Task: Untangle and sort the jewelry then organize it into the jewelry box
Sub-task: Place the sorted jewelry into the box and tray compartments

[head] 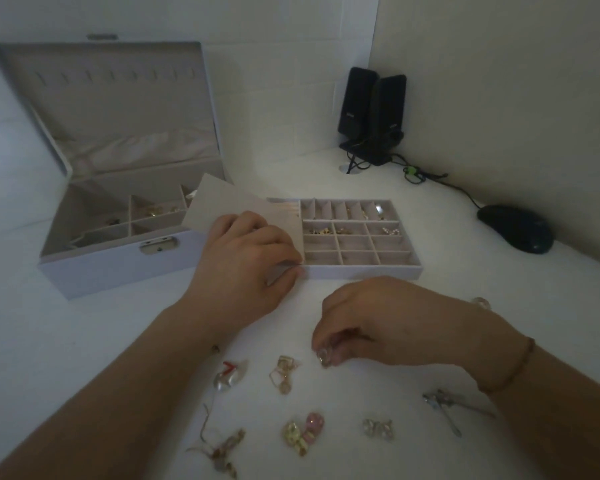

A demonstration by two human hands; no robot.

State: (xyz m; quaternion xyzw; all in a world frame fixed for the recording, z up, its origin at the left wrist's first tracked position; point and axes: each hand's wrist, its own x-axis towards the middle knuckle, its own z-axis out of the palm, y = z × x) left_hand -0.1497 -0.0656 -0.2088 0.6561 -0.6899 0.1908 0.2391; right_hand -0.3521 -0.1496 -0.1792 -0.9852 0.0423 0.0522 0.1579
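small gold earring [324,357], lower centre of frame: pinched in right hand [378,323] fingertips. light, slippery (likely fragile); grip its frame. left hand [246,261] fingers curled on divider tray [364,271].

The pale jewelry box [118,251] stands open at the tabletop's far left, lid upright, a few gold pieces in its compartments. Beside it to the right lies its divided tray [361,268], some rear cells holding small earrings. Loose jewelry is scattered along the near edge: a pearly brooch [230,375], gold earrings [283,374], pink charms [303,433].
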